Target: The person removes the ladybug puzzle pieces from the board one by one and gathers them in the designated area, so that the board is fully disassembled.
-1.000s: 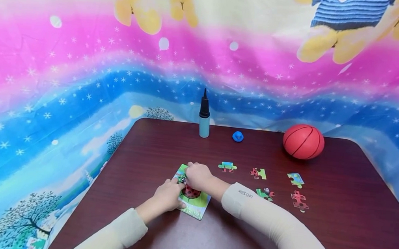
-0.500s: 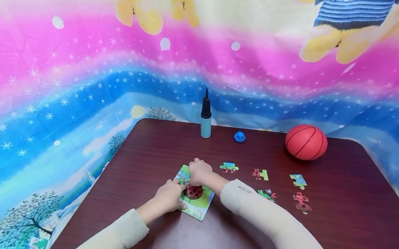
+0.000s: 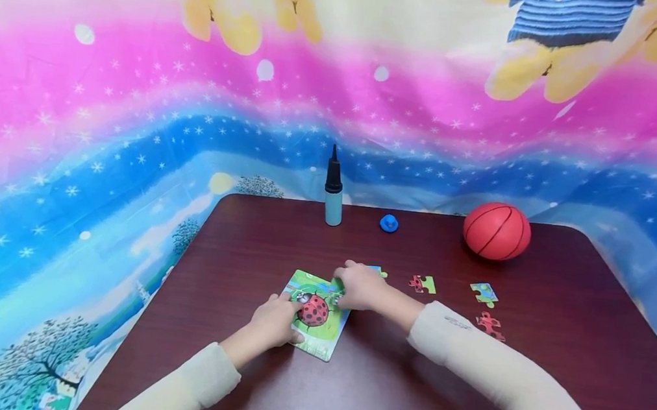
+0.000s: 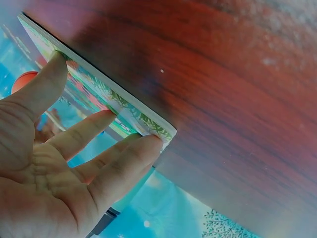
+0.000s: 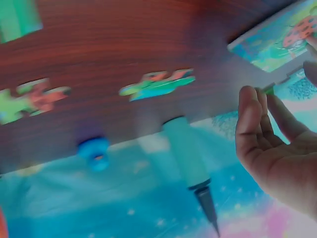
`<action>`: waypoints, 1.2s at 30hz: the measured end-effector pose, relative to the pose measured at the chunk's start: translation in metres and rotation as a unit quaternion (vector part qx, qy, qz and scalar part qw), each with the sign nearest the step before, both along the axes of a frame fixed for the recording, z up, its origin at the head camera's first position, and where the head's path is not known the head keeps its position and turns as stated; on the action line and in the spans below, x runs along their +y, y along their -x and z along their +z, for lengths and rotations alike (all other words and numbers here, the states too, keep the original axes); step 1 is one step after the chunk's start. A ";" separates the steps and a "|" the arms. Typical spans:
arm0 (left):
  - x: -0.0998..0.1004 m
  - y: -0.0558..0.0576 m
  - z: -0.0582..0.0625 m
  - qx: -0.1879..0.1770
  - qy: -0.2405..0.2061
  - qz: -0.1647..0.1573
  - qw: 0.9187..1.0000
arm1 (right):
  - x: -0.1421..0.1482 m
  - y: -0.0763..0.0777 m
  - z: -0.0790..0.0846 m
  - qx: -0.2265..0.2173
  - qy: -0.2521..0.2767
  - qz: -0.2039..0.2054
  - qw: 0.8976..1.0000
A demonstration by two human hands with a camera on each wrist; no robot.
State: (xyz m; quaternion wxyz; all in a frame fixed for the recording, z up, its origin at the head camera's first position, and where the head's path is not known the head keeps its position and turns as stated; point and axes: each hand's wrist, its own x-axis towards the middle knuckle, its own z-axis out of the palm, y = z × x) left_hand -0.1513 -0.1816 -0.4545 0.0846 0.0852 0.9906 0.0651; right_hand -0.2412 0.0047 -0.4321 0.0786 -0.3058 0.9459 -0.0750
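Note:
A rectangular ladybug picture board (image 3: 314,312) lies on the brown table. My left hand (image 3: 272,322) rests along its left side. In the left wrist view the fingers of that hand (image 4: 64,168) are nearly straight, with thumb and fingertips touching the board's face. By the board's upper right corner, my right hand (image 3: 361,287) pinches a small green puzzle piece (image 3: 337,287) between thumb and fingers. The right wrist view shows just a sliver of this piece (image 5: 269,90); its picture is mostly hidden.
Loose puzzle pieces lie to the right: a red-and-green one (image 3: 422,283), a blue-and-green one (image 3: 483,293) and a red one (image 3: 490,323). Another (image 3: 379,271) is partly behind my right hand. Farther back are a hand pump (image 3: 334,196), a small blue object (image 3: 389,223) and a red ball (image 3: 497,231).
My right hand has moved right from over the board's upper middle to its upper right corner, uncovering the ladybug. The sleeve now hides one loose piece. My left hand has stayed in place.

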 end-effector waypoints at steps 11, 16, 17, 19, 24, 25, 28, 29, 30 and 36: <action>0.001 0.000 -0.001 0.004 0.002 0.001 1.000 | 0.063 -0.011 -0.003 0.012 -0.079 -0.029 0.996; 0.002 -0.001 0.001 0.003 -0.004 0.003 1.000 | 0.071 -0.016 -0.011 0.020 -0.079 -0.033 0.996; 0.002 -0.001 0.001 0.003 -0.005 0.003 1.000 | 0.072 -0.016 -0.013 0.021 -0.079 -0.033 0.996; 0.003 -0.001 0.001 0.002 -0.005 0.002 1.000 | 0.073 -0.017 -0.017 0.020 -0.077 -0.034 0.996; 0.004 -0.002 0.000 0.004 -0.006 -0.001 1.000 | 0.074 -0.018 -0.023 0.011 -0.070 -0.035 0.997; 0.004 -0.002 0.000 0.004 -0.007 -0.001 1.000 | 0.074 -0.018 -0.023 0.009 -0.069 -0.035 0.997; 0.005 -0.002 -0.001 0.004 -0.008 0.000 1.000 | 0.073 -0.019 -0.022 0.005 -0.069 -0.039 0.997; 0.005 -0.002 0.000 0.004 -0.008 0.000 1.000 | 0.073 -0.019 -0.022 0.005 -0.068 -0.041 0.997; 0.005 -0.001 -0.001 0.004 -0.008 -0.001 1.000 | 0.072 -0.019 -0.021 0.006 -0.066 -0.043 0.997; 0.003 0.001 -0.002 0.003 -0.001 0.003 1.000 | 0.050 -0.028 -0.015 0.081 -0.003 0.008 0.997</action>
